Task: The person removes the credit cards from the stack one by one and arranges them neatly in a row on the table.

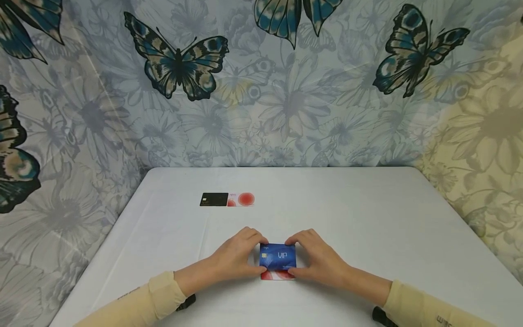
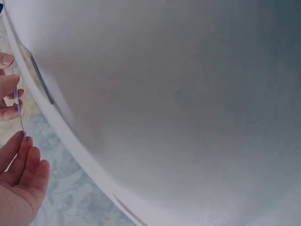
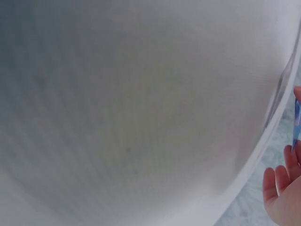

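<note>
A blue card marked VIP [image 1: 278, 256], with a gold chip at its left, is held up between both hands. My left hand [image 1: 237, 256] pinches its left edge, fingers at the upper corner and thumb at the lower one. On the opposite edge my right hand [image 1: 323, 259] grips it the same way. Below it, a red-and-white card [image 1: 278, 275] shows only its near strip, the rest covered by the blue one. In the left wrist view the held card [image 2: 20, 115] appears edge-on, raised off the tabletop. The right wrist view catches its bluish face [image 3: 297, 120] at the border.
Farther back on the white table [image 1: 347, 204] lie a black card [image 1: 214, 199] with a chip and a white card with red circles [image 1: 246, 199], side by side and overlapping in this view. Behind the table hangs a butterfly-patterned cloth [image 1: 294, 113].
</note>
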Motion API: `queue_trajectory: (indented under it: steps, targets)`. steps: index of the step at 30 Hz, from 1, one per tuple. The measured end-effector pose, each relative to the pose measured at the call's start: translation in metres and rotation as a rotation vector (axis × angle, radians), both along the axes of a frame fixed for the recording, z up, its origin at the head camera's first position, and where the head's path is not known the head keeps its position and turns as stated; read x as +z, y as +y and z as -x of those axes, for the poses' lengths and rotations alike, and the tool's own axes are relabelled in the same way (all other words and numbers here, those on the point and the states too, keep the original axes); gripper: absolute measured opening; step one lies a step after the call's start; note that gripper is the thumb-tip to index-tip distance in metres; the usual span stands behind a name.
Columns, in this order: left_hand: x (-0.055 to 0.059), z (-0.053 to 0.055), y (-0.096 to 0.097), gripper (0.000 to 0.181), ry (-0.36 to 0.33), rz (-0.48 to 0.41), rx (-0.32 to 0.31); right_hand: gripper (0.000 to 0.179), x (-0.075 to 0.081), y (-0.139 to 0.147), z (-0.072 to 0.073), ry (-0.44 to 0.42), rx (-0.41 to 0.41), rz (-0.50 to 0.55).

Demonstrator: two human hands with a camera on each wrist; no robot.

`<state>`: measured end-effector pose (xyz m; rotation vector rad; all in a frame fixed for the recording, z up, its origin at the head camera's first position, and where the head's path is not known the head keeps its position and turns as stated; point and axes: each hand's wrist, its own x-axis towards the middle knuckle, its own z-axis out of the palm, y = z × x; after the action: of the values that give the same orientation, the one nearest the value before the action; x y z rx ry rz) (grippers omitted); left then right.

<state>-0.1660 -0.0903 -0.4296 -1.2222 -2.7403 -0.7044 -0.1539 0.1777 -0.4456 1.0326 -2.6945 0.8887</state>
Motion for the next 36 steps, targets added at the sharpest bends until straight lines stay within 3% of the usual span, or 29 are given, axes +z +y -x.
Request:
queue_trajectory:
  steps: [9,25,31,36]
  targets:
    - [0.003,0.005,0.001,0.052,0.088,-0.055,-0.009,0.06,0.006,-0.002,0.003,-0.002,-0.053,-0.004]
    - [0.007,0.011,0.001,0.055,0.106,-0.098,0.003,0.06,0.013,-0.004,0.009,0.081,-0.067,0.003]
    - [0.008,0.02,0.002,0.054,0.195,-0.112,-0.018,0.06,0.014,-0.002,0.018,0.16,-0.056,-0.002]
    - [0.009,0.031,0.005,0.056,0.227,-0.113,-0.02,0.062,0.015,0.0,0.028,0.196,-0.062,0.003]
